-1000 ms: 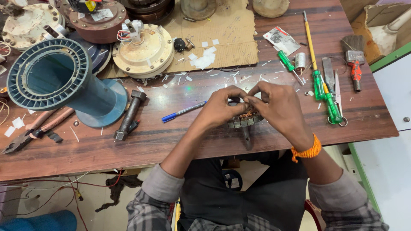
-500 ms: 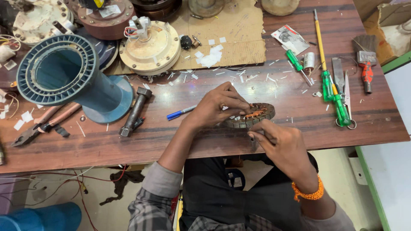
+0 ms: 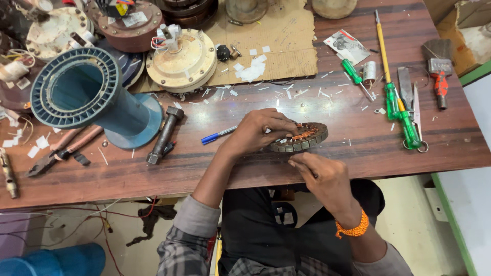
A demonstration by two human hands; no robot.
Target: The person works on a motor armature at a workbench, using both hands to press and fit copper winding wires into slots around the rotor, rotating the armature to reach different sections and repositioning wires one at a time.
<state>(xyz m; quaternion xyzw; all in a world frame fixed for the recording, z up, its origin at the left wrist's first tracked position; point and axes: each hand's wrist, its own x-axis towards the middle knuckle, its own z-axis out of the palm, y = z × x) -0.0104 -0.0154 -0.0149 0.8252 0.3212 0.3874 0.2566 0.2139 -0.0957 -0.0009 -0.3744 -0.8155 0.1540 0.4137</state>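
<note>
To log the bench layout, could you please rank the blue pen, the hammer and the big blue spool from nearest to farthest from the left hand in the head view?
From the left hand, resting on the round stator:
1. Blue pen, just to its left.
2. Hammer, further left.
3. Big blue spool, farthest, at the table's left.

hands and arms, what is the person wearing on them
Both hands, left and right, are bare, with no gloves. The sleeves are grey plaid, pushed up so the forearms are uncovered. An orange beaded bracelet circles the right wrist.
</note>
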